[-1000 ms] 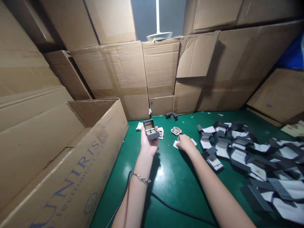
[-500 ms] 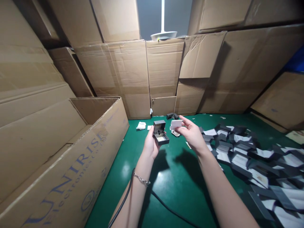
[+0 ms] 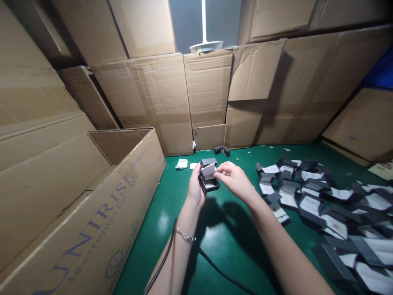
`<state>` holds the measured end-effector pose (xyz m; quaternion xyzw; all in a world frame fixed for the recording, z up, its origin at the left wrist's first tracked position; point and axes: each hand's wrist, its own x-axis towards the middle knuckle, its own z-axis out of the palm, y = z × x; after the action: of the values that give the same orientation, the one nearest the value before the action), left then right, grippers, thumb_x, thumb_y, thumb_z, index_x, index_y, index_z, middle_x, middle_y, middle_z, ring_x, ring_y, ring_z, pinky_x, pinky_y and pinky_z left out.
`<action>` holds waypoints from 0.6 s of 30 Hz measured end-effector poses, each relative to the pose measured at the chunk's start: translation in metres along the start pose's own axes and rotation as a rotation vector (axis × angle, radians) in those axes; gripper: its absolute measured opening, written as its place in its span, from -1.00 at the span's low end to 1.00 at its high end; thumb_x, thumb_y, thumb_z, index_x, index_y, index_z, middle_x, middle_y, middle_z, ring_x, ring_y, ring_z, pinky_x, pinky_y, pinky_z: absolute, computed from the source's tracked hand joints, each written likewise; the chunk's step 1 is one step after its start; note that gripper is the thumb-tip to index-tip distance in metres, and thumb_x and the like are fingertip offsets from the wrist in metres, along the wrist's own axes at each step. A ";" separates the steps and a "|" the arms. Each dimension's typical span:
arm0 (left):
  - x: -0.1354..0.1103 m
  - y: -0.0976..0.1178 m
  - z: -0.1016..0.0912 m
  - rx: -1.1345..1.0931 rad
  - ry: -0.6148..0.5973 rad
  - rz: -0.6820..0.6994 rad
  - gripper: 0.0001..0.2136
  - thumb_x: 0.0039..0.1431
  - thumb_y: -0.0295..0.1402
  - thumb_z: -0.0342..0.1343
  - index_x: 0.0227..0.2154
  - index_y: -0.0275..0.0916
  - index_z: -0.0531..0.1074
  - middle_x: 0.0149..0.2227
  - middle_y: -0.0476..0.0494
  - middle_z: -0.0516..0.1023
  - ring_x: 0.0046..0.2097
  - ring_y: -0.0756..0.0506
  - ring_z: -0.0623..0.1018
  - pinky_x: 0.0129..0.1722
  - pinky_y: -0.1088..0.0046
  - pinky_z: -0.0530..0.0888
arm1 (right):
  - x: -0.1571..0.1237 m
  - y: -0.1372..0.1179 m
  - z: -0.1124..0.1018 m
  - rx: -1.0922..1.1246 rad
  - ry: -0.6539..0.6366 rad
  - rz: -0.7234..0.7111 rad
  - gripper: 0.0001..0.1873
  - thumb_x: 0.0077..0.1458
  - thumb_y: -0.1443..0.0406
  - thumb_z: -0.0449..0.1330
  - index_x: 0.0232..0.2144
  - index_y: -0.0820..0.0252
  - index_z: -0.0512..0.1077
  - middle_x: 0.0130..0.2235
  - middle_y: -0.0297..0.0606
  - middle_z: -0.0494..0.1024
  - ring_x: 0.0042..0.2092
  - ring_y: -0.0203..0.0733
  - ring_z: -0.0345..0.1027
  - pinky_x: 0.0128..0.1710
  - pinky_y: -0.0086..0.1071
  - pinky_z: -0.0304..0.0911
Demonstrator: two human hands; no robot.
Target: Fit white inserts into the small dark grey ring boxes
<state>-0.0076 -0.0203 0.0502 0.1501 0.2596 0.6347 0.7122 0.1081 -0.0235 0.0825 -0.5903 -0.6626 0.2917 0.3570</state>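
My left hand (image 3: 195, 187) is closed around a small black hinged box (image 3: 210, 186), which I hold up with its lid open. Between the fingertips of my right hand (image 3: 235, 178) is a folded white card insert (image 3: 208, 171). The insert is at the box's opening, in front of the raised lid, and hides part of the inside. Something pale shows in the bottom of the box. Both hands are above the green table (image 3: 172, 205).
Many open black boxes with white linings (image 3: 310, 200) cover the table's right side. A large cardboard carton (image 3: 123, 196) stands at the left. Another small black box (image 3: 221, 150) and a crumpled white wrapper (image 3: 181, 163) lie near the back. Stacked cartons (image 3: 153, 98) form a wall behind.
My right hand has moved left and brought the white insert to the open box. My left hand still holds the box in nearly the same place. The view has shifted slightly.
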 end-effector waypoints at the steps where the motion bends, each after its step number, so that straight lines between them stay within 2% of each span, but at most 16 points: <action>1: 0.001 -0.001 -0.001 0.005 -0.005 -0.006 -0.72 0.28 -0.28 -0.08 -0.16 -0.41 0.37 -0.26 -0.20 0.46 -0.31 -0.06 0.48 -0.29 0.47 0.40 | 0.000 0.001 0.001 -0.023 -0.020 0.004 -0.89 -0.06 0.32 0.21 -0.45 0.25 0.50 -0.24 -0.30 0.38 -0.24 -0.39 0.23 -0.18 -0.50 0.12; 5: 0.003 -0.004 -0.004 0.027 -0.034 0.003 -0.73 0.26 -0.28 -0.06 -0.14 -0.39 0.35 -0.25 -0.21 0.45 -0.32 -0.05 0.46 -0.34 0.49 0.39 | 0.000 0.005 0.007 -0.078 -0.042 -0.034 -0.92 -0.06 0.33 0.20 -0.46 0.23 0.49 -0.22 -0.34 0.37 -0.22 -0.40 0.20 -0.16 -0.53 0.09; 9: 0.004 -0.006 -0.008 0.063 -0.060 0.040 -0.70 0.21 -0.30 -0.01 -0.05 -0.35 0.32 -0.15 -0.22 0.44 -0.23 -0.06 0.48 -0.25 0.48 0.39 | -0.001 0.006 0.007 -0.159 -0.050 -0.063 -0.88 -0.04 0.39 0.15 -0.42 0.22 0.50 -0.20 -0.35 0.38 -0.20 -0.40 0.21 -0.15 -0.52 0.08; 14: 0.005 -0.010 -0.009 0.110 -0.063 0.070 -0.66 0.19 -0.29 -0.02 -0.02 -0.39 0.29 -0.08 -0.26 0.41 -0.17 -0.09 0.47 -0.17 0.45 0.38 | -0.001 0.005 0.008 -0.258 -0.089 -0.051 -0.86 -0.04 0.42 0.13 -0.42 0.26 0.49 -0.20 -0.32 0.38 -0.21 -0.39 0.19 -0.20 -0.53 0.05; 18: 0.005 -0.012 -0.010 0.151 -0.044 0.113 -0.57 0.08 -0.22 0.09 -0.04 -0.36 0.27 -0.13 -0.22 0.42 -0.25 -0.09 0.47 -0.33 0.49 0.39 | -0.004 0.005 0.015 -0.389 -0.028 -0.095 -0.90 -0.05 0.38 0.13 -0.51 0.33 0.42 -0.26 -0.27 0.37 -0.25 -0.37 0.14 -0.23 -0.51 0.00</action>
<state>-0.0032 -0.0180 0.0346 0.2315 0.2820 0.6489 0.6677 0.0990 -0.0260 0.0688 -0.6121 -0.7384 0.1491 0.2404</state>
